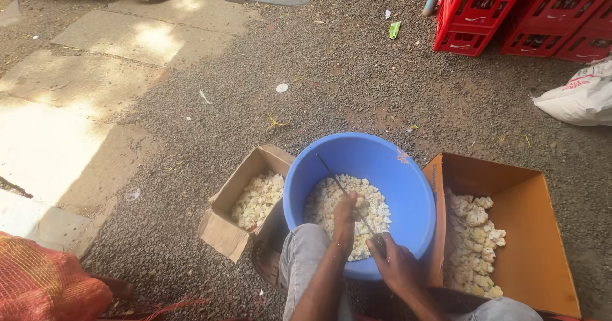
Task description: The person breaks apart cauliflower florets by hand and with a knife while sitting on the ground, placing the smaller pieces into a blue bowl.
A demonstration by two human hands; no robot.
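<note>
Over the round blue plastic tub [389, 174], which stands on the gravel between two boxes, the right hand [396, 265] closes around the handle of a thin long knife [344, 190]. The left hand [347, 211] pinches a small pale piece against the blade. Pale pieces fill the tub, the small brown cardboard box [224, 228] and the orange cardboard box [532, 244].

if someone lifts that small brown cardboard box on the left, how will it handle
The small brown cardboard box would probably sag, since its flaps splay open and look creased. Its load of pale cut pieces could shift or spill if it tilts. It seems light enough for one hand, though the gravel ground may snag it when pushed.
</note>
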